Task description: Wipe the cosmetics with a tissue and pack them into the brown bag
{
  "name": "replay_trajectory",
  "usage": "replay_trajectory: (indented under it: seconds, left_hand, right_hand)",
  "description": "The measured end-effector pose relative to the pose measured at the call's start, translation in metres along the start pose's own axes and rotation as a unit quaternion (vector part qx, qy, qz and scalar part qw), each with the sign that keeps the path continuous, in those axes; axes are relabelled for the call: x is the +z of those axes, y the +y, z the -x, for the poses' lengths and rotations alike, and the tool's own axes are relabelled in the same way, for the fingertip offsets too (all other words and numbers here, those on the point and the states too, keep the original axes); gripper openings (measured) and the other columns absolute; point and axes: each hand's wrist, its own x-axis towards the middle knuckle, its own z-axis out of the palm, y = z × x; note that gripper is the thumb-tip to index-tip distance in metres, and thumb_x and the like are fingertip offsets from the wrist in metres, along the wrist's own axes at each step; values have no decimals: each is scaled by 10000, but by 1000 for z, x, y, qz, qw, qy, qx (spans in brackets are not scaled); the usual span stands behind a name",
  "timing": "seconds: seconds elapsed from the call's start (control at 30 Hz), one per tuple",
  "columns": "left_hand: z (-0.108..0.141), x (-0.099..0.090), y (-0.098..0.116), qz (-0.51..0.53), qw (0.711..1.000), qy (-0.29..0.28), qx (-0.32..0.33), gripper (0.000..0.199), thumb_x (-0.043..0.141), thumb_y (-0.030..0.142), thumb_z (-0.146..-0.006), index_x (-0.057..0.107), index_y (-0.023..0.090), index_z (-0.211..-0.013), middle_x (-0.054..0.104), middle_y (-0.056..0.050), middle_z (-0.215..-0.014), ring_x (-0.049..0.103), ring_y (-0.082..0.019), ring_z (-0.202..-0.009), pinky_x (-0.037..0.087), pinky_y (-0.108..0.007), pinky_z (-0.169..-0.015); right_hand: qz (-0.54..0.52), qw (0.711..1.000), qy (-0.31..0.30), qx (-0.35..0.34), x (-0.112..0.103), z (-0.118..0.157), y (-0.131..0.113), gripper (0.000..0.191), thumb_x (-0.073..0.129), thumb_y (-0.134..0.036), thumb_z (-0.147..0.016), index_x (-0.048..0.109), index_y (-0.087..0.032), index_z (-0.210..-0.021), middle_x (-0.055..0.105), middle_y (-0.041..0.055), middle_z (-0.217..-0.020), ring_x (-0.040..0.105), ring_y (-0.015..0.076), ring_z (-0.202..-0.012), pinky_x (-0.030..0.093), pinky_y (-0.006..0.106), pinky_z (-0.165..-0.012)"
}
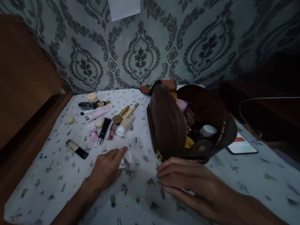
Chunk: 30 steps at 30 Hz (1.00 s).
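Observation:
My left hand (pixel 106 170) hovers low over the patterned cloth, fingers curled and thumb against index. A pale, unclear patch shows at its fingertips; I cannot tell what it is. My right hand (pixel 195 184) has its fingers stretched out close together in front of the brown bag (pixel 166 119), and nothing clear shows in it. The bag is unzipped, with a white round-topped item (pixel 208 130), a yellow item (pixel 189 142) and a pink item (pixel 182 104) inside. Nearest my left hand lie a black tube (pixel 104 130), a cream tube (pixel 125 126) and a gold-and-black item (pixel 76 149).
More cosmetics lie farther back: a pink tube (pixel 99 113), a dark bottle (pixel 87 105) and a small peach jar (pixel 92 97). A phone (pixel 242 144) lies right of the bag, near a white cable (pixel 280 97). Wooden furniture (pixel 10 79) borders the left; patterned wallpaper (pixel 139 55) stands behind.

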Motion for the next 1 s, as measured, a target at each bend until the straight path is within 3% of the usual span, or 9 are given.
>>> replay_trajectory:
  seconds: [0.13, 0.3, 0.37, 0.47, 0.6, 0.8, 1.0]
  left_hand:
    - [5, -8, -27, 33, 989, 31, -138, 544, 502, 78, -735, 542, 182, -1268, 712, -102, -1124, 696, -246, -941, 550, -336, -784]
    - [3, -27, -54, 92, 942, 122, -299, 390, 447, 281, -873, 581, 151, -1216, 691, -21, -818, 601, -174, -641, 484, -275, -674]
    - [-2, -34, -60, 98, 926, 155, -331, 403, 439, 307, -883, 574, 155, -1231, 683, -6, -810, 571, -162, -618, 467, -266, -663]
    - [-13, -36, -61, 101, 935, 164, -297, 430, 436, 262, -868, 553, 155, -1268, 701, -60, -1059, 645, -209, -850, 494, -312, -813]
    - [-34, -26, -46, 62, 968, 92, -226, 448, 428, 166, -868, 523, 160, -1306, 607, -118, -1307, 574, -258, -1198, 463, -377, -997]
    - [-52, 1, -29, -55, 970, -62, -230, 485, 458, 173, -915, 423, 137, -1398, 566, -170, -1255, 537, -301, -1206, 517, -409, -889]
    - [-49, 14, -29, -89, 967, -70, -228, 485, 452, 149, -910, 420, 152, -1394, 542, -171, -1226, 533, -308, -1187, 534, -386, -825]
  right_hand:
    - [-59, 995, -31, 77, 37, -3, 10, 215, 506, -212, -976, 691, -169, -876, 725, 73, -836, 671, 163, -838, 536, 272, -757]
    - [-129, 976, -38, 173, 66, -16, 13, 219, 555, -253, -925, 735, -170, -833, 747, 65, -833, 684, 168, -791, 509, 270, -735]
    - [-171, 960, -36, 218, 75, -21, 15, 223, 576, -287, -902, 743, -172, -808, 750, 54, -807, 679, 166, -752, 495, 260, -695]
    - [-252, 927, -9, 276, 92, -23, 22, 274, 584, -359, -885, 736, -159, -777, 737, 48, -748, 657, 162, -700, 476, 249, -645]
    - [-300, 903, 47, 304, 109, -16, 36, 331, 599, -436, -868, 714, -152, -740, 715, 53, -721, 623, 149, -666, 476, 250, -652]
    - [-331, 885, 66, 320, 116, -6, 43, 339, 630, -462, -844, 689, -153, -717, 676, 38, -669, 578, 127, -603, 454, 232, -592]
    - [-303, 901, 58, 306, 114, -8, 40, 272, 614, -358, -853, 681, -154, -686, 669, 22, -648, 583, 125, -620, 432, 227, -616]
